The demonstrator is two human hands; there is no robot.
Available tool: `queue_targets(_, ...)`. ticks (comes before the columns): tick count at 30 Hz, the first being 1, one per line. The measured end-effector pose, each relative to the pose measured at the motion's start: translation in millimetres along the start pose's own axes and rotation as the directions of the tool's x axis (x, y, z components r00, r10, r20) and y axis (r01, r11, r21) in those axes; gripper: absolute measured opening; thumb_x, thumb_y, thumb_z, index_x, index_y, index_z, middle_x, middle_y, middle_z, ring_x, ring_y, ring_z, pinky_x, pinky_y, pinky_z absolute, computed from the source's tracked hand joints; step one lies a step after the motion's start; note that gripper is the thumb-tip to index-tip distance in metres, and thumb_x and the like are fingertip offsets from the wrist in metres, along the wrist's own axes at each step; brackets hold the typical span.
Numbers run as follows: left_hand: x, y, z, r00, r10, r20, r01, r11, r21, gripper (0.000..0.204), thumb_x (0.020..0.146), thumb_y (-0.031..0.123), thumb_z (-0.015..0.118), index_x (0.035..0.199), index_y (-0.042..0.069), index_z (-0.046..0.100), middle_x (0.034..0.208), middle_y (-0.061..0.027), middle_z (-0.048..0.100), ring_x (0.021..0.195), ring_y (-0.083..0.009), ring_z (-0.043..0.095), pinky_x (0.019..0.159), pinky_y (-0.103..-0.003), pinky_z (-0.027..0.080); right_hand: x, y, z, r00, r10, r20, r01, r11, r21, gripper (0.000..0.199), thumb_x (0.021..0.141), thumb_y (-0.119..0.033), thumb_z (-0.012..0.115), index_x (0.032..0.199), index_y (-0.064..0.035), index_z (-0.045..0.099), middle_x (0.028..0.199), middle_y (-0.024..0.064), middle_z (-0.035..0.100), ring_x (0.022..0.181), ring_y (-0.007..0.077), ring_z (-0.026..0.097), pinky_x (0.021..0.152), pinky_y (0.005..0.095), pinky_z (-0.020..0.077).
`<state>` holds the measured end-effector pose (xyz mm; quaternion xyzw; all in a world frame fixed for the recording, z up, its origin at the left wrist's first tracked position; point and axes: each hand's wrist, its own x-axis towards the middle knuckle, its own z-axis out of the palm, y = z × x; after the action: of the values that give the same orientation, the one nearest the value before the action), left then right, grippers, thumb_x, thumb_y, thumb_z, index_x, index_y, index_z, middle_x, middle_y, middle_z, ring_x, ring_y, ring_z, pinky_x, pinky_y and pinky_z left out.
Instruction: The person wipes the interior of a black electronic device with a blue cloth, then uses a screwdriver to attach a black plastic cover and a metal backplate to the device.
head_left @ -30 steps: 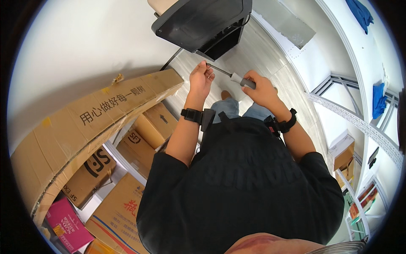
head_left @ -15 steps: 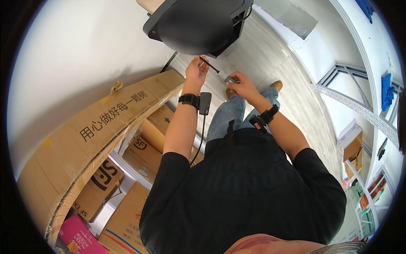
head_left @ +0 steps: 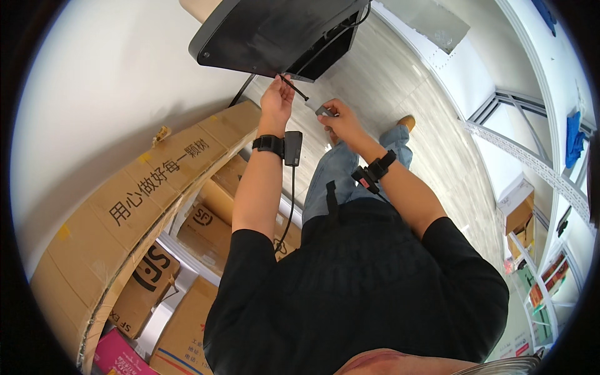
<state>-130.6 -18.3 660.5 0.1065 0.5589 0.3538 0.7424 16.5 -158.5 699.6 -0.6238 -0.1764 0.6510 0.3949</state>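
- Both hands have risen closer to the underside of the black flat device [head_left: 275, 31] since the earlier frames, and that device now fills more of the 12 o'clock sector.
- Left hand [head_left: 277, 100]: raised at roughly 11 o'clock, fingers pinched shut on a thin black rod [head_left: 292, 87], which slants from the fingertips toward 4 o'clock. The hand sits directly below the device's lower edge; contact with the device cannot be confirmed.
- Right hand [head_left: 339, 122]: at 12 o'clock, just right of the left hand, fingers curled closed around a small grey part [head_left: 324, 111]. Only one end of the part is visible.
- The rod tip and the grey part lie near each other, not touching.
- Each wrist carries a black strap; a black module [head_left: 292, 148] on the left one trails a cable [head_left: 290, 206] down toward 6 o'clock.
- A dark cable [head_left: 242, 90] leaves the device toward 9 o'clock.
- Cardboard boxes [head_left: 156, 187] are stacked on a white rack from 8 to 10 o'clock.
- White shelving [head_left: 531, 162] stands at 3 o'clock.
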Motion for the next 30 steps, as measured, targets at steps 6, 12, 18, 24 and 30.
queue_targets(6, 0, 2, -3, 0.999, 0.032, -0.002, -0.032, 0.999, 0.018, 0.017, 0.096, 0.02, 0.055, 0.102, 0.006, 0.061, 0.096, -0.0056, 0.067, 0.082, -0.0143, 0.061, 0.076, -0.028, 0.051, 1, -2, 3, 1.0, -0.015, -0.008, 0.015, 1.0, -0.022, 0.034, 0.082, -0.017, 0.07, 0.109, -0.0036, 0.055, 0.09, 0.008, 0.062, 0.069, 0.0136, 0.059, 0.053, 0.0283, 0.0449)
queue_targets(12, -7, 5, 0, 0.911, 0.41, -0.038, -0.346, 0.811, 0.473, 0.013, 0.088, 0.006, 0.063, 0.099, 0.001, 0.059, 0.096, -0.0096, 0.066, 0.075, -0.0155, 0.063, 0.067, -0.029, 0.055, 4, -1, 6, 0.998, -0.059, -0.012, 0.059, 0.998, -0.012, 0.036, 0.082, -0.017, 0.069, 0.112, -0.0029, 0.055, 0.091, 0.0086, 0.062, 0.069, 0.014, 0.058, 0.054, 0.028, 0.0453)
queue_targets(18, -1, 22, 1, 0.564, 0.737, 0.372, -0.634, 0.098, 0.767, 0.034, 0.072, 0.0, 0.074, 0.102, 0.0, 0.058, 0.094, -0.0125, 0.062, 0.068, -0.0222, 0.066, 0.06, -0.033, 0.053, 3, 2, 9, 0.997, -0.058, -0.049, 0.057, 0.998, -0.014, 0.036, 0.084, -0.019, 0.069, 0.114, -0.0022, 0.058, 0.088, 0.009, 0.061, 0.071, 0.014, 0.057, 0.054, 0.0281, 0.0447)
queue_targets(24, 3, 29, -2, 0.573, 0.699, 0.427, -0.59, -0.009, 0.807, 0.036, 0.072, 0.005, 0.076, 0.102, -0.004, 0.058, 0.087, -0.0147, 0.068, 0.069, -0.023, 0.068, 0.063, -0.034, 0.054, 4, 5, 10, 0.99, -0.109, -0.086, 0.1, 0.99, -0.101, 0.037, 0.088, -0.028, 0.064, 0.113, -0.0014, 0.058, 0.079, 0.0087, 0.061, 0.063, 0.0137, 0.055, 0.05, 0.0299, 0.0415)
queue_targets(30, 1, 30, 0, 0.571, 0.706, 0.418, -0.553, -0.046, 0.832, 0.034, 0.071, 0.008, 0.076, 0.099, -0.002, 0.06, 0.08, -0.0138, 0.068, 0.068, -0.0244, 0.068, 0.064, -0.035, 0.053, 1, -10, 17, 0.97, 0.21, -0.125, -0.169, 0.947, 0.274, 0.03, 0.094, -0.025, 0.057, 0.114, -0.0029, 0.05, 0.083, 0.009, 0.055, 0.048, 0.0121, 0.051, 0.039, 0.0287, 0.0339)
